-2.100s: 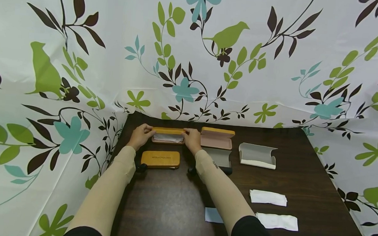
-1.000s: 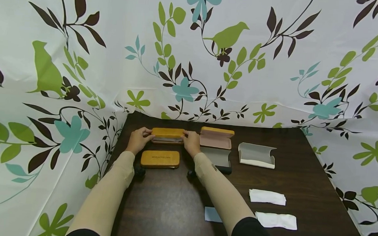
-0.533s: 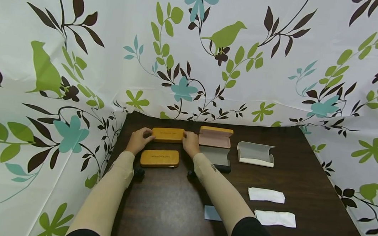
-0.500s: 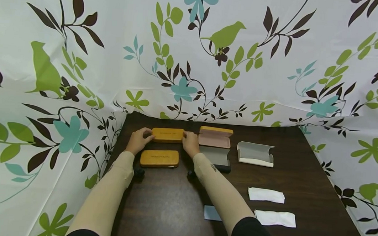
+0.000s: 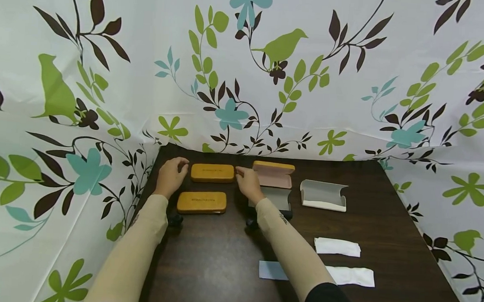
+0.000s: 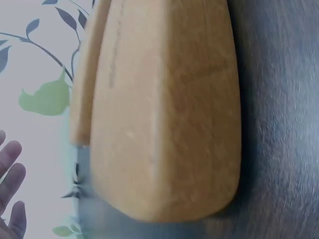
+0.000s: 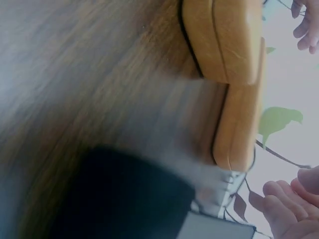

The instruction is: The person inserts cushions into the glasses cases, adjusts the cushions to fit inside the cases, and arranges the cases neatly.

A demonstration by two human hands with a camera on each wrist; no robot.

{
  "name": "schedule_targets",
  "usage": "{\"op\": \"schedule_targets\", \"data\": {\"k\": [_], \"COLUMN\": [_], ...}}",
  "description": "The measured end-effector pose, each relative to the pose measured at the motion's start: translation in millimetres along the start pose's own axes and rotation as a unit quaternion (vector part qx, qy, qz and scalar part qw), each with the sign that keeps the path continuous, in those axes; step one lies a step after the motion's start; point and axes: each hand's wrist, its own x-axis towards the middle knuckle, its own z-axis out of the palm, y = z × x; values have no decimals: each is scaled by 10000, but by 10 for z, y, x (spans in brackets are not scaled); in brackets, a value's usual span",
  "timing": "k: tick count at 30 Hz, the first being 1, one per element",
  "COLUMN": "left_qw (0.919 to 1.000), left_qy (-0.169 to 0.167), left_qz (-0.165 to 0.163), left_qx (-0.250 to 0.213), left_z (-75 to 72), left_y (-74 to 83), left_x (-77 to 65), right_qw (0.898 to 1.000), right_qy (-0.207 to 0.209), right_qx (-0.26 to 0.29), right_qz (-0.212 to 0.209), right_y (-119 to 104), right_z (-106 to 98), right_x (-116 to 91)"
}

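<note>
Two closed mustard-yellow glasses cases lie one behind the other on the dark table. The far glasses case [image 5: 212,173] sits between the hands; the near glasses case [image 5: 201,202] is in front of it and fills much of the left wrist view. My left hand [image 5: 171,177] is just off the far case's left end, fingers loosely bent and holding nothing. Off its right end is my right hand [image 5: 248,183], also without anything in its fingers. In the right wrist view the right hand's fingers [image 7: 286,201] show relaxed, apart from the case.
Right of the hands stands an open yellow case [image 5: 272,180] with pink lining. In front of it lies an open black case [image 5: 275,198] with grey lining. Farther right are an open white case [image 5: 323,196], two folded white cloths [image 5: 337,247] and a blue cloth [image 5: 272,270].
The far yellow case was open with cloth inside; its lid has come down under both hands and is closed. Both hands have since let go and drawn apart from its ends.
</note>
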Motion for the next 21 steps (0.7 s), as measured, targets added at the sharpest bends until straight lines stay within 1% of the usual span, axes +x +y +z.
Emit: {"op": "schedule_targets", "data": {"k": [3, 8, 10, 12, 13, 15, 17, 19, 21], "left_qw": [9995, 9964, 9942, 9923, 9914, 9893, 9843, 9756, 9632], "left_qy": [-5, -127, -188, -307, -432, -792, -1270, -1819, -2349], "left_qz": [243, 737, 940, 1109, 1162, 1200, 1228, 1232, 1298], "left_qx": [193, 400, 494, 465, 414, 240, 47, -53, -99], "left_z": [-10, 21, 51, 101, 135, 220, 326, 438, 537], "left_y": [106, 350, 465, 594, 665, 812, 950, 1073, 1175], "left_x": [-45, -152, -206, -279, -321, -419, -522, -623, -719], "right_qw": [9998, 9997, 9997, 9989, 9982, 9953, 9906, 9870, 9828], "right_qy": [-93, -1, -49, -235, -333, -516, -618, -668, -840], "right_qx": [167, 235, 205, 381, 489, 823, 1190, 1416, 1587], "right_qz": [87, -8, -134, -115, -95, 58, 288, 373, 436], "right_y": [35, 131, 192, 246, 279, 348, 429, 538, 645], "right_z": [-128, -331, -390, -457, -497, -592, -699, -802, -904], "right_x": [-85, -231, -300, -399, -457, -585, -720, -837, -955]}}
